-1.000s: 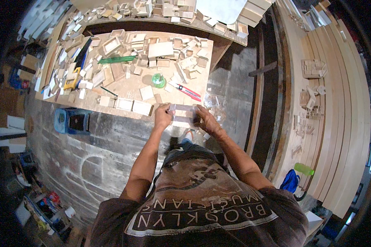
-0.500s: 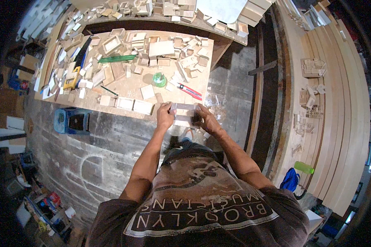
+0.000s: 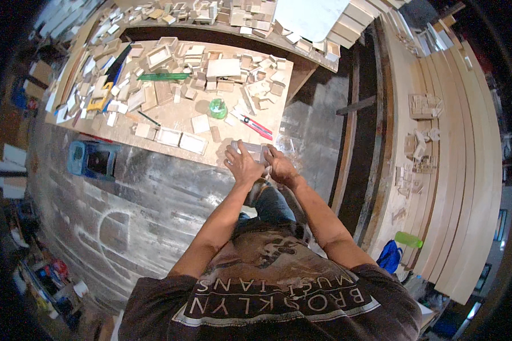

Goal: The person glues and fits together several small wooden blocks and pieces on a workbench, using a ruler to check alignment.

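At the near right corner of the wooden worktable (image 3: 170, 116), a small greyish rectangular piece (image 3: 250, 149) is between my hands, partly covered by them. My left hand (image 3: 244, 163) has its fingers curved over the piece's left part, somewhat spread. Closed on the right end, my right hand (image 3: 281, 168) pinches it with thumb and fingers. Just beyond lie red-handled cutters or pliers (image 3: 256, 127). A green glass-like round container (image 3: 218, 108) stands farther in. To the left are two small open wooden boxes (image 3: 193, 143) at the table's front edge.
Many small wooden boxes and blocks (image 3: 223, 67) crowd the table's far half, with a green strip (image 3: 164, 76) and a yellow-handled saw (image 3: 100, 98). A blue plastic stool (image 3: 94, 159) stands on the floor at left. Long boards (image 3: 458, 159) run along the right.
My left hand has shifted right and turned over the piece, nearer my right hand. The piece sits more hidden. The whole view has moved slightly.
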The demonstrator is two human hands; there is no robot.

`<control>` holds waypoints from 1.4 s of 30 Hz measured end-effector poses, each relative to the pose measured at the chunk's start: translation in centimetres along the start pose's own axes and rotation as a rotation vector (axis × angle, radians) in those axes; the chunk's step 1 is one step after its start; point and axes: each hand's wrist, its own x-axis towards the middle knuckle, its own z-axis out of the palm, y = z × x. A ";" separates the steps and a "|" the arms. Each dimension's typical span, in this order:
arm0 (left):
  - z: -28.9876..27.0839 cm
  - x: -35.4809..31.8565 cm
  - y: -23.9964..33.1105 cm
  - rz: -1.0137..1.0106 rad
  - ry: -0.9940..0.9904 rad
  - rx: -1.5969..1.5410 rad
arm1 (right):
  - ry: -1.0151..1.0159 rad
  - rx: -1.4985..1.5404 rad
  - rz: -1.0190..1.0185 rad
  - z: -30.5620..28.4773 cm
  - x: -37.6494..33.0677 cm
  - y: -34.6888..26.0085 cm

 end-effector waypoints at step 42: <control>-1.4 -0.4 -1.3 0.208 0.061 0.015 | -0.348 -0.369 -0.938 -6.4 12.4 0.3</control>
